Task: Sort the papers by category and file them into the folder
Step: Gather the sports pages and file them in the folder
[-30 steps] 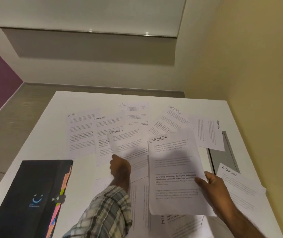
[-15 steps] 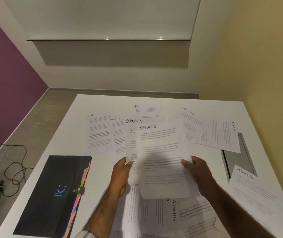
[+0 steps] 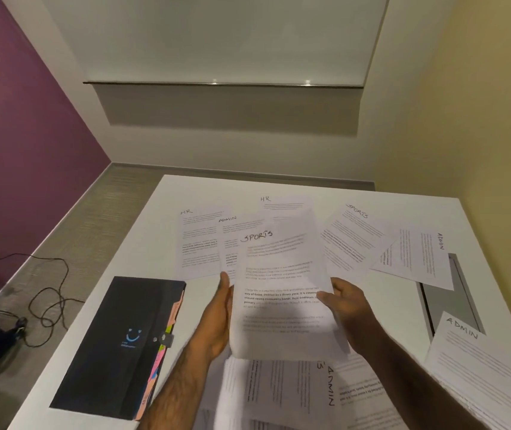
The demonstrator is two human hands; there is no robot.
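Lifted above the white table (image 3: 161, 231) is a small stack of sheets headed SPORTS (image 3: 282, 287), held between both hands. My left hand (image 3: 218, 318) lies flat along its left edge, thumb up beside the paper. My right hand (image 3: 345, 305) grips the right edge, thumb on top. Loose printed sheets lie around: HR (image 3: 197, 240), ADMIN (image 3: 232, 231), HR (image 3: 282, 206), SPORTS (image 3: 348, 237), ADMIN (image 3: 418, 259), ADMIN (image 3: 477, 364), and more papers (image 3: 282, 395) under my forearms. A black expanding folder (image 3: 117, 346) with coloured tabs lies shut at the left.
A grey slot or tray (image 3: 455, 305) is set in the table at the right, partly covered by paper. A yellow wall runs close along the right side. On the floor at the left lie a black cable (image 3: 46, 299) and a socket.
The two SPORTS sheets, held apart a second ago, are now stacked together between both hands and squared up. My left hand moved from the table's papers to the stack's left edge.
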